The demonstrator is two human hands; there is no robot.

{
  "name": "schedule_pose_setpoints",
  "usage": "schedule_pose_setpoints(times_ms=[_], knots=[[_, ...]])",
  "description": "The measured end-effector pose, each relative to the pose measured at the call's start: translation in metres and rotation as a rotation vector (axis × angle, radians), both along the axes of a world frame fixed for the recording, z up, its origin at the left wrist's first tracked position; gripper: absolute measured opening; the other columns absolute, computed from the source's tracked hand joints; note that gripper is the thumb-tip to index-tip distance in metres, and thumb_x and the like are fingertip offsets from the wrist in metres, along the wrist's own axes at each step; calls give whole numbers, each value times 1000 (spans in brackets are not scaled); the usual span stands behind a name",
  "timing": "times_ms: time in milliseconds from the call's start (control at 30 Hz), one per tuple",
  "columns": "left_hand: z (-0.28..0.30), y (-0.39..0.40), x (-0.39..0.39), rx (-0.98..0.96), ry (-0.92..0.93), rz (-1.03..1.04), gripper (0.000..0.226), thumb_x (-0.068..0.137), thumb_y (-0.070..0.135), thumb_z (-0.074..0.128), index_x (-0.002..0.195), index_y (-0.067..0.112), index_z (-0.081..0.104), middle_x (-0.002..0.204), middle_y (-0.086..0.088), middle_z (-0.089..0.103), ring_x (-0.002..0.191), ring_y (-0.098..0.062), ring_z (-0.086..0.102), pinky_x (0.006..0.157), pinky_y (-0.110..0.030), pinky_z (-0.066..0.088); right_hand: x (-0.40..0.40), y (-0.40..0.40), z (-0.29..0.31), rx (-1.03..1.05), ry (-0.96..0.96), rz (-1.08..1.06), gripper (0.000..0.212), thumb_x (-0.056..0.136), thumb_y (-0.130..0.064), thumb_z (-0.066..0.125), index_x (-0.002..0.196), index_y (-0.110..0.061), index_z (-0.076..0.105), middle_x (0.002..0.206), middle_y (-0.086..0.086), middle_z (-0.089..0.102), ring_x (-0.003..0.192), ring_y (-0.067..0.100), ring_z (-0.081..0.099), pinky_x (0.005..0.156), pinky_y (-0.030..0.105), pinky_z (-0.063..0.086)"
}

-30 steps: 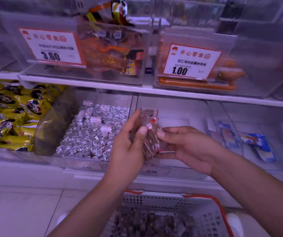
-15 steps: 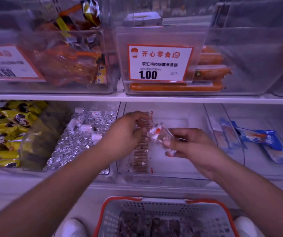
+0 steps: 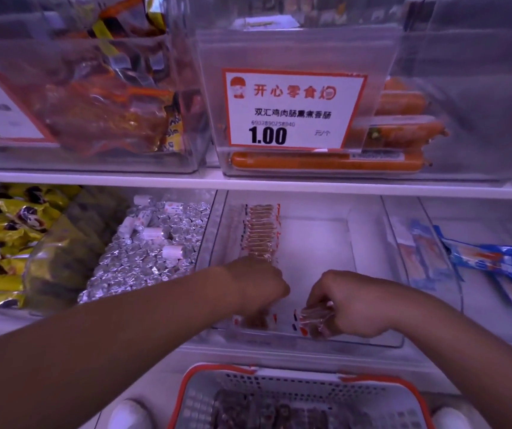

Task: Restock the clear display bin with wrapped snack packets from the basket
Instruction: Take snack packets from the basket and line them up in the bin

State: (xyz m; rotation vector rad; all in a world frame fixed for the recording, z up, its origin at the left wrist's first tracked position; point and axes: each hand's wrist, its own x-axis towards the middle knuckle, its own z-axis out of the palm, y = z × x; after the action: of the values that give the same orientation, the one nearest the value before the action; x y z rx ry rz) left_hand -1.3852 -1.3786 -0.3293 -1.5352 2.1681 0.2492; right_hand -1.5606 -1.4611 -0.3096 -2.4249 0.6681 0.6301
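Inside the clear plastic display bin (image 3: 369, 340), at its front wall, the right hand (image 3: 346, 300) pinches clear-wrapped snack packets (image 3: 313, 320); the left hand (image 3: 259, 287) curls onto the packet row (image 3: 259, 232); the orange-rimmed white basket (image 3: 298, 385) sits below the bin.

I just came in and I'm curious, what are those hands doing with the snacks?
A person is filling a clear bin on the lower shelf with wrapped snack packets. The left hand is down at the front of a row of packets already lined up inside. The right hand holds another packet low in the bin. More wait in the basket below.
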Motion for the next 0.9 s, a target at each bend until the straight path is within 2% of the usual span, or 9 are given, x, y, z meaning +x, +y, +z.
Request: schedule_pose_setpoints(times_ms=[100, 167, 200, 300, 367, 433, 500, 633, 900], knots=[[-2, -1, 9, -125, -45, -3, 40, 79, 20, 72, 116, 14, 58, 112, -12, 59, 101, -37, 62, 72, -39, 46, 6, 0, -10, 56, 2, -18, 30, 74, -22, 75, 105, -18, 72, 99, 0, 72, 90, 18, 66, 82, 35, 56], [-1, -3, 14, -145, -32, 33, 43, 78, 22, 73, 117, 16, 58, 112, -11, 59, 101, -36, 62, 68, -35, 37, 9, 1, -14, 101, -13, -37, 34, 74, -17, 76, 107, -19, 71, 99, -1, 71, 83, 14, 64, 75, 28, 55], [-1, -2, 14, -153, -22, 45, 40, 79, 21, 72, 116, 17, 58, 112, -11, 60, 102, -36, 62, 69, -34, 36, 11, 1, -15, 124, -20, -44, 35, 74, -15, 76, 108, -19, 71, 99, -2, 71, 79, 13, 63, 70, 25, 53], [-2, 0, 13, -195, 5, 54, 24, 83, 16, 65, 106, 18, 63, 106, -9, 63, 100, -36, 63, 72, -35, 45, 18, 1, -16, 161, -45, -43, 36, 73, -12, 77, 108, -17, 71, 99, 1, 73, 84, 20, 67, 71, 31, 54], [-2, 2, 7, -160, 36, 68, 17, 84, 18, 64, 100, 20, 69, 102, -7, 64, 99, -35, 64, 70, -35, 48, 23, 2, -17, 181, -47, -32, 31, 73, -10, 77, 103, -18, 71, 96, 6, 74, 76, 20, 65, 66, 31, 51], [-1, 3, 0, -89, 77, 132, 15, 82, 20, 64, 93, 16, 73, 100, -9, 67, 96, -34, 64, 63, -32, 38, 27, 3, -18, 177, -42, -16, 28, 73, -11, 76, 100, -18, 72, 94, 9, 74, 71, 20, 63, 63, 33, 51], [0, 4, -2, -52, 49, 164, 18, 83, 20, 63, 95, 13, 75, 104, -11, 69, 99, -34, 65, 65, -30, 38, 26, 4, -18, 157, -37, -21, 30, 73, -12, 74, 102, -17, 72, 96, 9, 75, 80, 25, 69, 69, 38, 57], [-3, 7, -1, -81, -45, 136, 23, 92, 24, 59, 106, 11, 72, 112, -13, 70, 106, -35, 65, 79, -36, 51, 16, 5, -19, 135, -48, -30, 31, 74, -10, 71, 104, -19, 74, 97, 4, 75, 92, 23, 69, 74, 33, 56], [-1, 15, -5, -27, 98, 344, 17, 81, 16, 67, 95, 12, 76, 104, -7, 73, 99, -30, 67, 81, -34, 55, 9, 6, -18, 158, -112, -78, 42, 74, -3, 70, 114, -16, 70, 108, 2, 73, 98, 19, 67, 85, 30, 55]])
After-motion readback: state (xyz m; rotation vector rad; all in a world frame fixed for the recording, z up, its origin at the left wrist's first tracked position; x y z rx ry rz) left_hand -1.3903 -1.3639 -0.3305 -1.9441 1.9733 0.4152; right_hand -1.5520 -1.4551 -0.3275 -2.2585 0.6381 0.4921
